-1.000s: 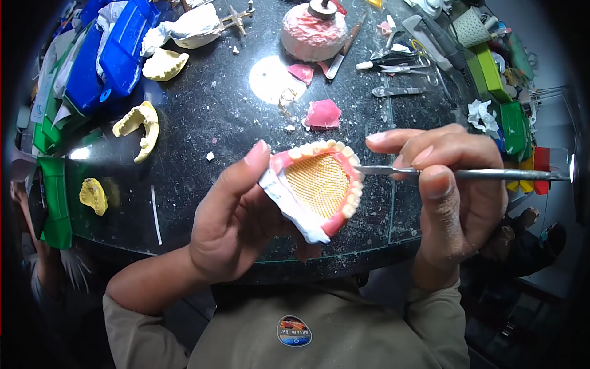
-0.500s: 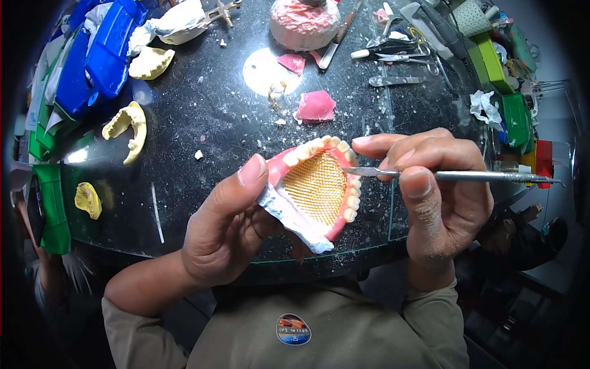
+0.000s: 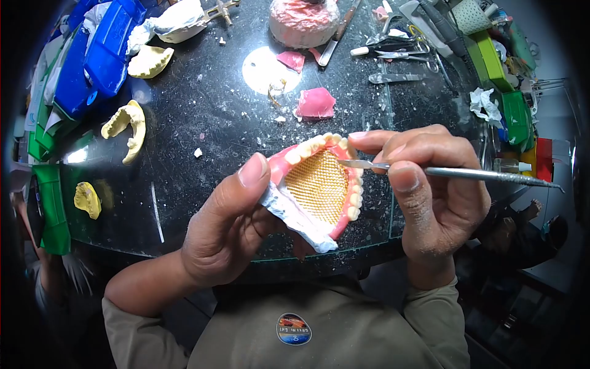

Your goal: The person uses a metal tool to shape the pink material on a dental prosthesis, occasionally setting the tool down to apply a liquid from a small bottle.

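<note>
My left hand (image 3: pixel 224 215) grips a denture (image 3: pixel 351 178) by its left side, thumb on top near the pink base. Cream teeth run round its edge, and a gold mesh (image 3: pixel 314 184) fills the palate. A whitish plaster strip (image 3: pixel 298 221) lies along its near edge. In my right hand (image 3: pixel 439 190) is a slim metal wax carver (image 3: pixel 485 176), pinched between thumb and fingers. Its flat tip reaches over the right edge of the mesh, beside the inner side of the teeth. My right index fingertip is right at the front teeth.
Pink wax pieces (image 3: pixel 316 103) and a round plaster block with pink wax (image 3: pixel 304 24) lie beyond the denture. Cream plaster casts (image 3: pixel 138 132) and blue bins (image 3: pixel 114 52) stand left. Scissors (image 3: pixel 405 56), a knife (image 3: pixel 338 37) and a green box (image 3: pixel 517 120) are at the right.
The carver's tip has shifted slightly left and up along the mesh edge, with my right hand following. The denture has tilted slightly in my left hand.
</note>
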{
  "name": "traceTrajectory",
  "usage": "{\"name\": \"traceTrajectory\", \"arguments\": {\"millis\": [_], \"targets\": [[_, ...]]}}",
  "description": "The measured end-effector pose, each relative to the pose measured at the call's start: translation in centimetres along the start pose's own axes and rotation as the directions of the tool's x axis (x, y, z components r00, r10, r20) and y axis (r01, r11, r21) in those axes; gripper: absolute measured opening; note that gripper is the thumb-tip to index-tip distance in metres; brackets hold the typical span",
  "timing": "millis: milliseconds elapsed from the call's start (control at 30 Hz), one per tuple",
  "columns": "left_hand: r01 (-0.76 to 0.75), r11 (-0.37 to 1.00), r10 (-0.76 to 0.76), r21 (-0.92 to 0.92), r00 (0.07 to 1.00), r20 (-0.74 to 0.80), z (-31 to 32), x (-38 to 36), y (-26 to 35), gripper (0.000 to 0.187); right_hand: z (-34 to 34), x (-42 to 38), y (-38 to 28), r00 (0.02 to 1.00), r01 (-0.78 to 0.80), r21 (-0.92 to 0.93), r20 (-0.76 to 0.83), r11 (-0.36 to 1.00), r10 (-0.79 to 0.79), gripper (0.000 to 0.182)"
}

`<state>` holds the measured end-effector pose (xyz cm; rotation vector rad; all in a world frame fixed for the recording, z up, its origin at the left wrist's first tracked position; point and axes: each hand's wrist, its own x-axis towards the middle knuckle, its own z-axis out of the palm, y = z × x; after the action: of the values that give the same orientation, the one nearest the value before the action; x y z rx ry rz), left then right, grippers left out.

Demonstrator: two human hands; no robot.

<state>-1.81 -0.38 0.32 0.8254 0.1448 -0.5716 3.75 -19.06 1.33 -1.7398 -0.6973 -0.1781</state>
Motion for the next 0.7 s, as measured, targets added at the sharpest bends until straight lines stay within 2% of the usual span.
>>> {"name": "traceTrajectory", "arguments": {"millis": [500,700], "targets": [[-0.067,0.997,0.067,0.031,0.998,0.012,-0.02,-0.03,-0.06,0.066,0.04,-0.01,0.27,0.998,0.048,-0.008,0.036,0.999,-0.047,0.020],[-0.046,0.999,0.046,0.007,0.999,-0.012,0.01,-0.05,-0.01,0.068,0.03,-0.03,-0.08,0.999,0.011,-0.025,0.041,1.000,-0.010,0.020]]}}
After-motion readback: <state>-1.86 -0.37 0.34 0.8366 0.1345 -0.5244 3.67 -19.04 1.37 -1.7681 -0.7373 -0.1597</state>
